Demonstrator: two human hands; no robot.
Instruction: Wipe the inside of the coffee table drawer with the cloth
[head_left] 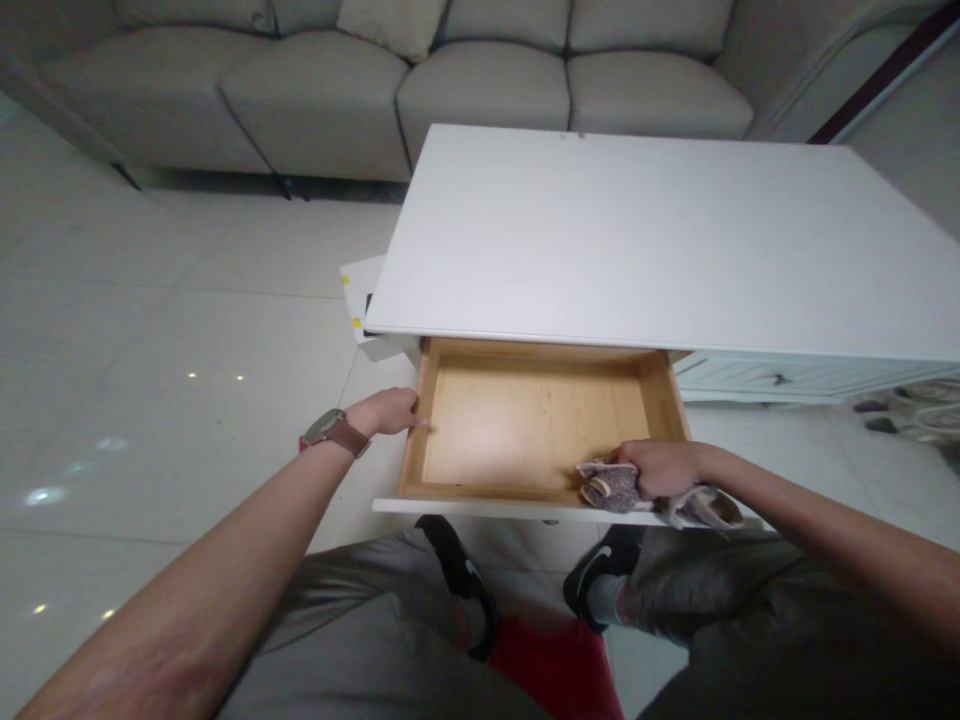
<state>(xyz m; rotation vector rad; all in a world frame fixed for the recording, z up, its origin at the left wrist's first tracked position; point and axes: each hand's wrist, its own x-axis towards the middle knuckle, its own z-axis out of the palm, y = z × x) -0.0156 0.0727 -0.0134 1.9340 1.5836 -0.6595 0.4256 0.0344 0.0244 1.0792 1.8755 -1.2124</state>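
Note:
A wooden drawer (517, 410) is pulled out of the white coffee table (645, 240) toward me. My left hand (390, 410) is closed on the drawer's left side wall, thumb over its top edge. At the drawer's front right corner, my right hand (664, 468) is closed around a bunched brown-grey cloth (615, 487). Part of the cloth lies inside the drawer, and another part hangs over the white front edge. The fingertips of my right hand are hidden by the hand and the cloth.
A grey sofa (487, 100) stands behind the table. A white box (364, 275) with yellow marks sits on the floor by the table's left end. A second drawer (795, 377) at the right is closed. Below me is something red (555, 665), between my legs.

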